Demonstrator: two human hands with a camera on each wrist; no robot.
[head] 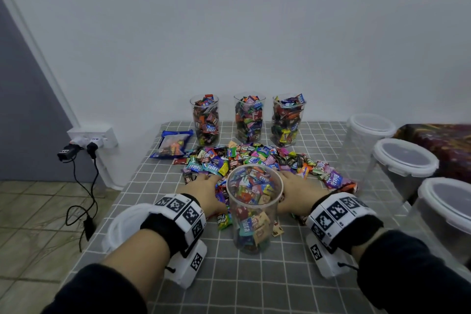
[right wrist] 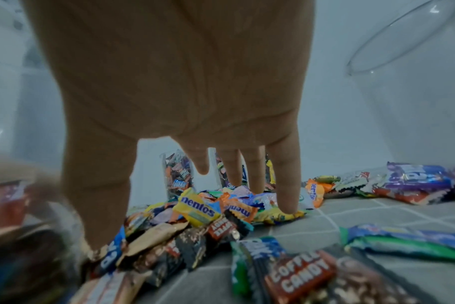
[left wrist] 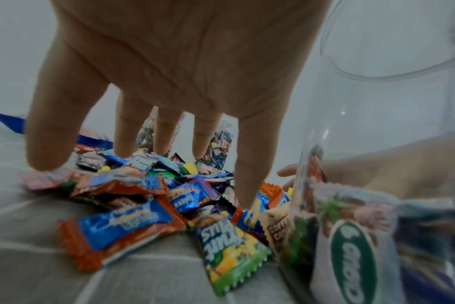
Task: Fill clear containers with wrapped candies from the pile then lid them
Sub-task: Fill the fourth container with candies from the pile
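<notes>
A tall clear container (head: 253,209), mostly full of wrapped candies, stands near me on the checked cloth; its wall shows in the left wrist view (left wrist: 377,144). Behind it spreads the candy pile (head: 257,160) (left wrist: 148,197) (right wrist: 208,214). My left hand (head: 204,186) (left wrist: 153,127) lies spread, fingers straight, tips down on the candies left of the container. My right hand (head: 297,187) (right wrist: 208,164) lies spread the same way on the candies to its right. Neither hand grips anything. Three filled containers without lids (head: 248,118) stand at the back.
A blue candy bag (head: 173,144) lies at the back left. Three large lidded tubs (head: 405,158) line the right edge. A white-rimmed lid or tub (head: 122,227) sits under my left forearm. A wall socket with cables (head: 89,140) is left of the table.
</notes>
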